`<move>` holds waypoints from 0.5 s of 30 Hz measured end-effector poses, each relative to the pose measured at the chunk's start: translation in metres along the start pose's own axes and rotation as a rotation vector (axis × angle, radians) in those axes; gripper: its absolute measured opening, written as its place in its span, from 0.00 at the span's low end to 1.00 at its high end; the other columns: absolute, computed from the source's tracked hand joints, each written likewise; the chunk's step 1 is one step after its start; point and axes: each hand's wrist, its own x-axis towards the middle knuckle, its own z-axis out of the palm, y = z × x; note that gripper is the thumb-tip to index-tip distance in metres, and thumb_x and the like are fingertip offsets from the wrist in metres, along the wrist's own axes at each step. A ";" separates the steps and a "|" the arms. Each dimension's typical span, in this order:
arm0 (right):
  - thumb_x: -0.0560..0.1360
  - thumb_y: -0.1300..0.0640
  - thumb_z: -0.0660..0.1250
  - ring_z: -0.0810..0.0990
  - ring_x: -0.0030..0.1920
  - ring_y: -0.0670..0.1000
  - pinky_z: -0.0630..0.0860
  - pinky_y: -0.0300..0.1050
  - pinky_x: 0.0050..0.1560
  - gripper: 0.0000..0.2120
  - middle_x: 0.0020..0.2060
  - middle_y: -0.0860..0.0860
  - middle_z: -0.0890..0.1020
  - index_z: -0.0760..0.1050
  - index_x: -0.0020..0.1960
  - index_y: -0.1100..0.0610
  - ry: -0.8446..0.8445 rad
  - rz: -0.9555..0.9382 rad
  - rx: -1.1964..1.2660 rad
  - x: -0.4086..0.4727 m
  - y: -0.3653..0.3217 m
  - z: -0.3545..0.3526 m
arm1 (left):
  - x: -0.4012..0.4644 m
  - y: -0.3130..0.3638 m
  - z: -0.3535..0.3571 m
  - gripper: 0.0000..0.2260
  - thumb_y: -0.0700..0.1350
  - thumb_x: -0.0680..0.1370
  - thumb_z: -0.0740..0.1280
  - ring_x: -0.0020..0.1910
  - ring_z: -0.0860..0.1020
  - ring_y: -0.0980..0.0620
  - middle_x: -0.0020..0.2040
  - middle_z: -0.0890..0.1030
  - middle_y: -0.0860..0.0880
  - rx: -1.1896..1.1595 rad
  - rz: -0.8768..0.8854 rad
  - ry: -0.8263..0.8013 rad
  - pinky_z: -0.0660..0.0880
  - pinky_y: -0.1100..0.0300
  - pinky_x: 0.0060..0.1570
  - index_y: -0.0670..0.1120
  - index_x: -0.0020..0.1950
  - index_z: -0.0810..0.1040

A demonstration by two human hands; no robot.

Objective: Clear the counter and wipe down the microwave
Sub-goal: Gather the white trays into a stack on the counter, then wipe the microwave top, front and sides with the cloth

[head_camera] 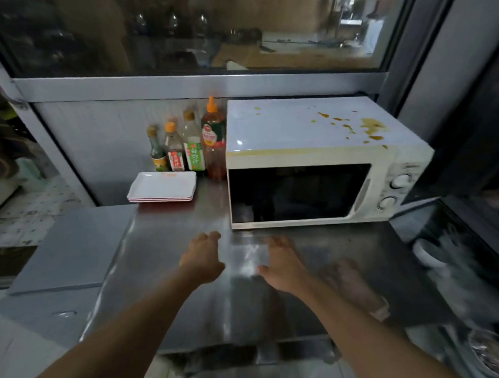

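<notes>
Both hands reach over the steel counter [166, 278], empty: left hand [202, 259] with loosely curled fingers, right hand [283, 263] with fingers extended. The stained white microwave [312, 157] stands just beyond the fingertips, untouched, right of four sauce bottles [189, 145] and stacked white trays [162, 187].

- Both bare forearms are reaching forward from the bottom corners of the view, converging toward the middle.
- The left hand [202, 258] is extending palm down, its fingers [209, 237] lying loosely curled and holding nothing.
- The right hand [283, 266] is stretching out just beside it, palm turned inward, fingers [276, 240] relaxed and nearly straight, thumb sticking out toward the left hand.
- The two hands are staying apart, neither one touching the other.
- The right hand is appearing slightly blurred.
</notes>
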 end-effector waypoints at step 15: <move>0.74 0.53 0.65 0.64 0.66 0.57 0.67 0.52 0.67 0.28 0.65 0.56 0.66 0.59 0.71 0.51 0.119 0.362 0.068 -0.069 0.173 -0.020 | -0.026 0.118 0.071 0.32 0.46 0.73 0.70 0.68 0.66 0.43 0.70 0.64 0.43 0.121 0.167 -0.114 0.67 0.51 0.67 0.48 0.73 0.60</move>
